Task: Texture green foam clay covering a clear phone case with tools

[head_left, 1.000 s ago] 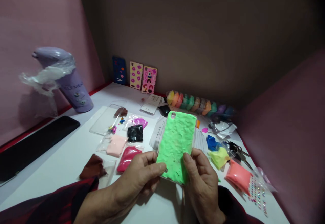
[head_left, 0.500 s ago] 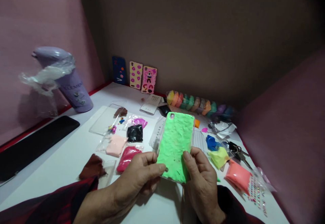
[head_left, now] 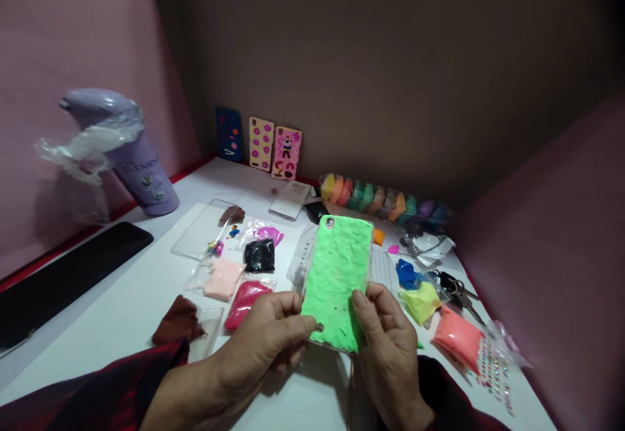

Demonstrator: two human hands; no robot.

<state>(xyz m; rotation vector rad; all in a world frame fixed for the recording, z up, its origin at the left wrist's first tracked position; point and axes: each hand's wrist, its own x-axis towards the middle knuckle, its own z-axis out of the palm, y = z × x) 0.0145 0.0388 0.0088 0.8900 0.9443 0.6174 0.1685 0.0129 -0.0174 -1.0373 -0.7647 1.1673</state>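
As my eyes went from the left, a lilac bottle point(head_left: 146, 170) stood there, contents hidden; then came a peach clay bag point(head_left: 223, 280), a black clay pouch point(head_left: 260, 256) and a crimson clay pouch point(head_left: 247, 302). The left hand point(head_left: 263, 340) pinched the lower left corner of a green clay-coated phone case point(head_left: 336, 275), held above the table point(head_left: 312, 402); the right hand point(head_left: 390, 346) pinched its lower right edge. The step looked like checking or smoothing the coating; the next move seemed to call for light, even thumb pressure. Farther right, a plump pouch point(head_left: 458, 338) held coral clay.
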